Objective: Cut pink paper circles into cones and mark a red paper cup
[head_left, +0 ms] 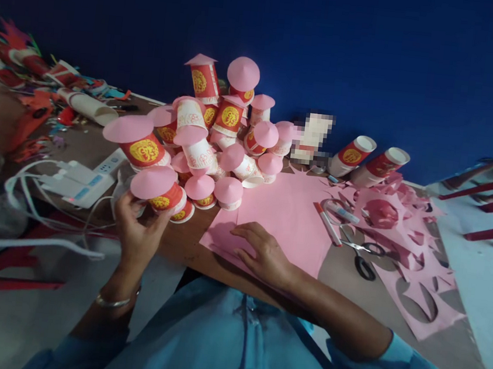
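Cup-with-a-cone-lid situation, basically: a capped paper cup [162, 190] was held up in the left hand [138, 232], grip clamped round its lower end from below, fingers curled on the side facing away. The cup was tipped over, long axis running roughly left-right with the pink cone cap [153, 182] pointing up and left, red printed body trailing to the right. It was kept just off the front edge of the pile of capped cups [216, 140], nearly touching the closest ones, so the pile lay up and to the right of the grip.

The right hand [263, 257] was laid flat on the pink paper sheet [287, 212] on the counter [343, 265], fingers spread, nothing gripped. It was well apart from the held cup, so the left hand was clearly the nearer one. Scissors [364, 257] and a marker [328, 223] were left further right among the pink offcuts [419, 296].
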Demonstrator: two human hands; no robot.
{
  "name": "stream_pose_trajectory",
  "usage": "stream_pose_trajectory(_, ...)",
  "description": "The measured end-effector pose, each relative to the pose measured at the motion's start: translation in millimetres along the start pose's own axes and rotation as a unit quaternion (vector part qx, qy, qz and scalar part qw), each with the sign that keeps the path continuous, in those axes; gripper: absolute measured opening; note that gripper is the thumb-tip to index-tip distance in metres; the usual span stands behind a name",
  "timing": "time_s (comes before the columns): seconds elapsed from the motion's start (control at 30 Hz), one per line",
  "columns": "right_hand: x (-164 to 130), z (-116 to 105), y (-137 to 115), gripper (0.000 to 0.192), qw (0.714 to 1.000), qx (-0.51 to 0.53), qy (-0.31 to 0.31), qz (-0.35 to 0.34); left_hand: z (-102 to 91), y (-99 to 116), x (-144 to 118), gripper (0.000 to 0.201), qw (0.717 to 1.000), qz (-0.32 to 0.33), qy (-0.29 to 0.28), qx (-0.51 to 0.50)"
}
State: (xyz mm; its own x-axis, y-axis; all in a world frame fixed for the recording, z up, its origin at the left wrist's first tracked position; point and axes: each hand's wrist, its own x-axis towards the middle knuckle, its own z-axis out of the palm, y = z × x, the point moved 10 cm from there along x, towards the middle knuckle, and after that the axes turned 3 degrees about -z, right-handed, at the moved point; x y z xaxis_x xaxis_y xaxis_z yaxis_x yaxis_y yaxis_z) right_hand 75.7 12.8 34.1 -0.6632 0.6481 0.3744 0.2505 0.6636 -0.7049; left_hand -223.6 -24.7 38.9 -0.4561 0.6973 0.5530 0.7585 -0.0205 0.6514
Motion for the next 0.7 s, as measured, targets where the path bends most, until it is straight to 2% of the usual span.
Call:
stream_pose_trajectory(0.1,-10.5,-14.1,9.5,0.037,1.0,-0.019,0.015,0.006,-23.1,22.9,-21.5,0.046,0.993,0.068,0.091,-0.03)
stream_pose_trajectory(0.17,-18.3,-31.9,20.2,0.036,0.998,-0.04,0.039,0.011,-20.4,53.8,-38.0,0.038,0.986,0.138,0.07,-0.059)
stream_pose_trajectory(0.23,-25.9,-57.1,35.4,0.032,0.995,-0.068,0.073,0.025,-3.9,96.8,-53.4,0.033,0.974,0.213,-0.002,-0.083)
stream_pose_trajectory(0.3,-33.1,-87.2,53.3,0.028,0.987,-0.11,0.109,0.048,24.8,148.7,-69.1,0.025,0.943,0.293,-0.115,-0.109)
stream_pose_trajectory(0.37,-40.0,-119.2,69.2,0.025,0.971,-0.178,0.144,0.064,54.5,195.0,-78.9,0.019,0.907,0.342,-0.202,-0.141)
stream_pose_trajectory(0.47,-51.8,-161.3,89.0,0.021,0.929,-0.308,0.179,0.096,115.1,240.4,-84.2,0.013,0.862,0.371,-0.321,-0.123)
stream_pose_trajectory(0.57,-67.1,-188.1,108.0,0.02,0.881,-0.412,0.17,0.158,178.4,257.4,-88.0,0.027,0.824,0.4,-0.396,-0.068)
stream_pose_trajectory(0.63,-77.2,-197.1,117.7,0.023,0.858,-0.451,0.151,0.192,214.0,255.8,-88.0,0.043,0.814,0.404,-0.415,-0.035)
stream_pose_trajectory(0.7,-84.5,-200.8,122.4,0.029,0.849,-0.467,0.14,0.205,239.4,249.8,-90.5,0.055,0.81,0.418,-0.412,-0.002)
